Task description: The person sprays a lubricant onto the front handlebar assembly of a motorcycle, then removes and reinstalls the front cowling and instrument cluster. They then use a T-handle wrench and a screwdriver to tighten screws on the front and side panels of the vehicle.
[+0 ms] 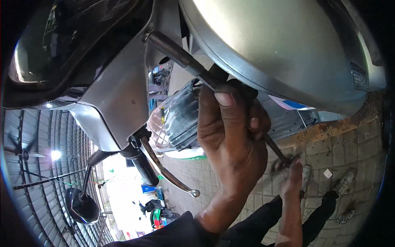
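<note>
A dark metal long-shank socket wrench [177, 55] runs slantwise in front of a scooter. Its socket end meets the grey front panel [119, 82] beside the black front cover, at a small fastening point; whether a bolt head sits inside is hidden. My left hand [234, 136] is closed around the middle of the shank, thumb lying along it, just below the silver rounded fairing [279, 45]. Farther down, my right hand [291, 177] grips the lower end of the rod, its fingers partly blurred.
A brake lever [168, 171] and handlebar grip [145, 169] jut out at lower left, near a black mirror [82, 206]. Behind is the scooter's dark seat [187, 119]. My shoes [345, 181] stand on brick paving. Another motorcycle [154, 208] is farther off.
</note>
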### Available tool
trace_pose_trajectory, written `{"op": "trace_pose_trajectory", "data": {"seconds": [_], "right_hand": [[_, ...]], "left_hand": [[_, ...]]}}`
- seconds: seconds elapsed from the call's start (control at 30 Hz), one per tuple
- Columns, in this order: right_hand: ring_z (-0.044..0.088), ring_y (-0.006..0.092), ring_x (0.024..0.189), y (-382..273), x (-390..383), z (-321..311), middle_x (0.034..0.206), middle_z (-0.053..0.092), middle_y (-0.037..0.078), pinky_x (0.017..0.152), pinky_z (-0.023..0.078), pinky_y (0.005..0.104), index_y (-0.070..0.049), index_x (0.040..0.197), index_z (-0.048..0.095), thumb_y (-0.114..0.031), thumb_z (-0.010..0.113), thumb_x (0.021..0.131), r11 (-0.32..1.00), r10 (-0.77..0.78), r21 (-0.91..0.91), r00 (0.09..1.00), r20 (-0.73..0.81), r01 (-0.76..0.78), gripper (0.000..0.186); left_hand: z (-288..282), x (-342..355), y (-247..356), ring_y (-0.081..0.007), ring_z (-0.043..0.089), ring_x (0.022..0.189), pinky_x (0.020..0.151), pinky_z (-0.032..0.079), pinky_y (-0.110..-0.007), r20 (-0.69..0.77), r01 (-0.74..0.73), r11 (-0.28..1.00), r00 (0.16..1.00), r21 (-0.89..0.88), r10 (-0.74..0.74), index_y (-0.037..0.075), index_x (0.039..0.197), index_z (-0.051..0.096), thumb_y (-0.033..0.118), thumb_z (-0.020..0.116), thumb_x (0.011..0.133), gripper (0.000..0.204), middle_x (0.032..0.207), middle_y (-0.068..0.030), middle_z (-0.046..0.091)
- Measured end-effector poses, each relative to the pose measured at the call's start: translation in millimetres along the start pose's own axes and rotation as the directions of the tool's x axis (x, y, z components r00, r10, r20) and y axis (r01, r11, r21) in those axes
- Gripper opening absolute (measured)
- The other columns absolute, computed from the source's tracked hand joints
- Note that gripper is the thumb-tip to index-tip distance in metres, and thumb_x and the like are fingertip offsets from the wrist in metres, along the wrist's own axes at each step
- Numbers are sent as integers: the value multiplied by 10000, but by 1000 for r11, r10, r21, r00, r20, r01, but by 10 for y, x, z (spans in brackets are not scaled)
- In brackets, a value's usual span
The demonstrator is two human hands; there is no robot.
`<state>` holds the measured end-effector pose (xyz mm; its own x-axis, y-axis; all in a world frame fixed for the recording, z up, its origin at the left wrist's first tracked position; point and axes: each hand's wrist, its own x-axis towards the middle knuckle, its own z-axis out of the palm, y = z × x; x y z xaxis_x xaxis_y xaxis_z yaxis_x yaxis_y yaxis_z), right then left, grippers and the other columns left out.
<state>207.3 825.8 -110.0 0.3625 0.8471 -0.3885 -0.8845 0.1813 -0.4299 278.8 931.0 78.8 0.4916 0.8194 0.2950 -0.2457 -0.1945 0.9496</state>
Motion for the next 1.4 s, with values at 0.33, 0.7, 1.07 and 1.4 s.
{"op": "trace_pose_trajectory", "data": {"seconds": [0.33,0.7,1.07,1.4], "right_hand": [[544,149,944,-55,-111,211,953,595,68,848,432,385,-34,1087,563,-434,561,963,770,-469,-507,882,-36,389,419],[394,143,399,-124,205,202,488,483,41,509,401,329,-98,736,620,-614,315,993,709,197,548,871,451,-444,652],[413,306,1282,230,57,547,1414,311,166,1023,404,426,6,1375,282,-105,673,879,487,-724,-776,683,-101,401,641],[377,68,337,-87,170,562,433,400,-40,366,352,254,-112,768,563,-625,405,961,783,275,567,960,54,-257,570]], "left_hand": [[-88,39,113,-61,460,623,524,359,-194,19,64,998,998,10,-64,26,1173,528,277,516,1019,294,883,-60,562],[-483,-4,233,-188,639,1027,907,498,-301,303,126,925,921,359,-244,-105,1180,553,-14,535,960,239,1064,-157,664],[-439,77,120,-114,627,589,541,530,-241,-17,39,808,999,588,-36,-2,886,625,28,815,738,243,736,-66,675],[-524,-107,224,-160,633,982,829,509,-292,300,38,891,935,453,-192,-100,1136,578,-22,603,910,240,1001,-126,657]]}}
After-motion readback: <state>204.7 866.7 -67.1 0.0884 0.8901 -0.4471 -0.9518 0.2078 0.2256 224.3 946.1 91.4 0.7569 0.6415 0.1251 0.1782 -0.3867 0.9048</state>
